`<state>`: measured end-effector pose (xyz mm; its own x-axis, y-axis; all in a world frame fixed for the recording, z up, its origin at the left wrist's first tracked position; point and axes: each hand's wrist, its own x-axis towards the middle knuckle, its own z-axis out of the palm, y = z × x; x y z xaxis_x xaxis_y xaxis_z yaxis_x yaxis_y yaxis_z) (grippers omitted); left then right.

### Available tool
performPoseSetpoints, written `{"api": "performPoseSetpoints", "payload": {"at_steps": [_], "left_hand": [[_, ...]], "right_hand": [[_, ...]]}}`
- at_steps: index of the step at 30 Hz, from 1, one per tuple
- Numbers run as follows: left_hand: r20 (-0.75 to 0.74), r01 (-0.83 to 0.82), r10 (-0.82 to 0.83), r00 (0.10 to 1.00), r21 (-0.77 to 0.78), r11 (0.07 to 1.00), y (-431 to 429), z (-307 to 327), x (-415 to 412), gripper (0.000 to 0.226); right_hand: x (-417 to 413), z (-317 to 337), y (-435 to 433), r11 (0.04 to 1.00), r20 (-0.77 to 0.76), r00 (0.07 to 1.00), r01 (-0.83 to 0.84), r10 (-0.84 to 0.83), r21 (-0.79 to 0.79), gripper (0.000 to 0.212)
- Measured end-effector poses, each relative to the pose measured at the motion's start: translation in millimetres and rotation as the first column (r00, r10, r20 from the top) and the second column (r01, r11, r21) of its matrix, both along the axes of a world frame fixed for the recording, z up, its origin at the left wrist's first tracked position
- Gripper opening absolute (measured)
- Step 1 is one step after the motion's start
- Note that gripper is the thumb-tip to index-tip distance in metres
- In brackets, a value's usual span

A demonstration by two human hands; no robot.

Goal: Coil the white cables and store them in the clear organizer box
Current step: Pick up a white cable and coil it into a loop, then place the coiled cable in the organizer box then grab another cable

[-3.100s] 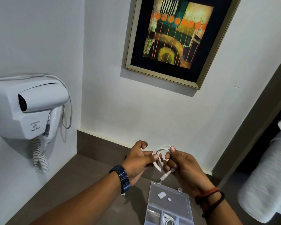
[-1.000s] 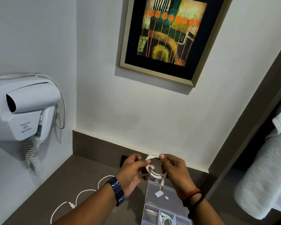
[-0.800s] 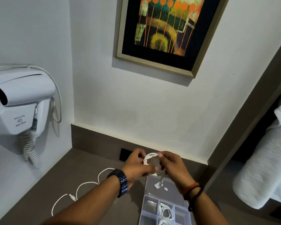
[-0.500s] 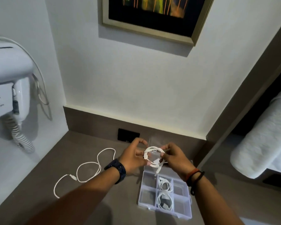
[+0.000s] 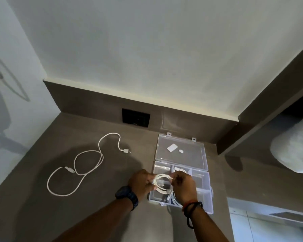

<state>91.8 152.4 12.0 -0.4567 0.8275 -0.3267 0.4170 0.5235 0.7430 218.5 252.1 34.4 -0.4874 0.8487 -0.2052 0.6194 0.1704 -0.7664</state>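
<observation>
Pinching a round coiled white cable (image 5: 162,185) between left hand (image 5: 141,182) and right hand (image 5: 183,186), fingers closed on it, over the near-left compartments of the clear plastic organizer box (image 5: 202,184). Lying loose and looping toward the left edge of the smooth grey countertop (image 5: 94,203): second white cable (image 5: 80,165).

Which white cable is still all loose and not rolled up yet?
The loose cable sprawled on the counter, left of the clear box. The coiled cable is held by both hands.

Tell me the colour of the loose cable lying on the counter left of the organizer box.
White, the loose cable lying uncoiled on the dark counter; clearest in the head view.
</observation>
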Motion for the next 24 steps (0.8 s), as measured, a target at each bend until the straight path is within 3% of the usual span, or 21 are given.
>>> {"api": "performPoseSetpoints", "payload": {"at_steps": [8, 13, 17, 20, 22, 24], "left_hand": [[-0.032, -0.06, 0.061, 0.998, 0.028, 0.998, -7, -20, 10, 0.047], [-0.171, 0.047, -0.035, 0.985, 0.067, 0.997, -13, -20, 19, 0.045], [-0.307, 0.164, -0.127, 0.943, 0.096, 0.982, -19, -21, 20, 0.028], [-0.487, 0.245, -0.232, 0.842, -0.038, 0.969, -20, -8, 14, 0.012], [-0.572, 0.254, -0.252, 0.781, -0.078, 0.964, -17, -1, 14, 0.024], [-0.548, 0.237, -0.256, 0.796, -0.106, 0.966, -12, 0, 16, 0.025]], "right_hand": [[4, -17, -8, 0.998, 0.047, 0.998, 0.029, -0.031, 0.049, 0.016], [6, -20, -10, 0.991, 0.147, 0.989, -0.006, -0.014, 0.133, 0.005], [10, -20, -21, 0.969, 0.225, 0.974, -0.064, 0.008, 0.24, 0.006], [12, -19, -28, 0.939, 0.271, 0.962, -0.12, 0.03, 0.322, 0.011], [13, -19, -29, 0.91, 0.321, 0.945, -0.185, 0.061, 0.37, 0.016], [12, -17, -29, 0.885, 0.376, 0.924, -0.226, 0.064, 0.406, 0.015]]}}
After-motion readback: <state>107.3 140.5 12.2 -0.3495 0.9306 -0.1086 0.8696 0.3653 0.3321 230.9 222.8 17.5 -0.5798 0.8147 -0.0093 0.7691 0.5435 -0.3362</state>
